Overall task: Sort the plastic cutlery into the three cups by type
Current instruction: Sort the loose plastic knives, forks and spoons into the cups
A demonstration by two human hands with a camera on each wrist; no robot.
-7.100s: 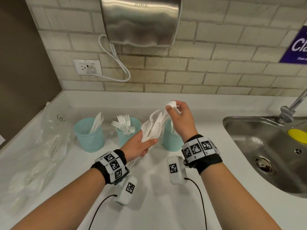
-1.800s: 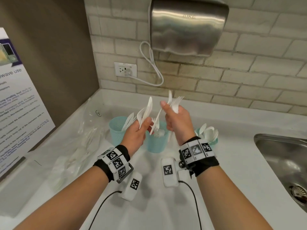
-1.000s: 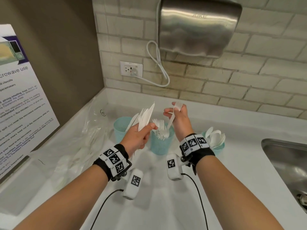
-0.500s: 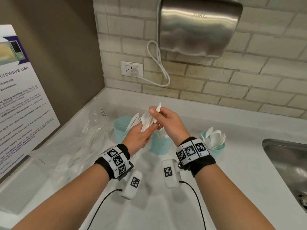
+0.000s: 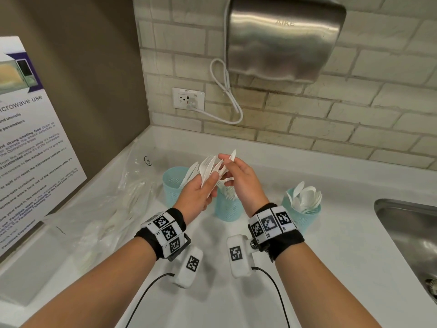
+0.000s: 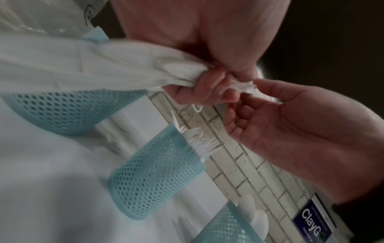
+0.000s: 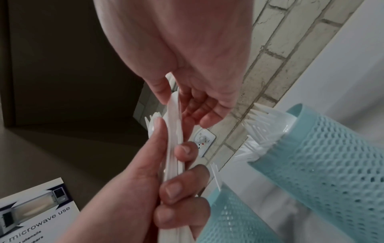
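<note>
My left hand [image 5: 198, 195] grips a fanned bundle of white plastic cutlery [image 5: 208, 170] above the cups. My right hand [image 5: 241, 178] pinches one piece, seemingly a knife [image 5: 233, 155], at the bundle's top. Three teal mesh cups stand on the counter: the left cup [image 5: 171, 185] holds knives, the middle cup [image 5: 228, 208] forks, the right cup [image 5: 306, 215] spoons. In the left wrist view my fingers [image 6: 197, 88] curl round the bundle [image 6: 104, 65] over the fork cup [image 6: 153, 180]. The right wrist view shows the bundle [image 7: 174, 131] between both hands.
A clear plastic bag [image 5: 106, 209] with more white cutlery lies on the counter at the left. A steel sink [image 5: 406, 233] is at the right. A hand dryer [image 5: 283, 39] hangs on the brick wall, and a poster [image 5: 28, 150] leans at the far left.
My right hand dropped a fork into the middle cup, came back to the bundle and took hold of another piece. The left hand stayed nearly still.
</note>
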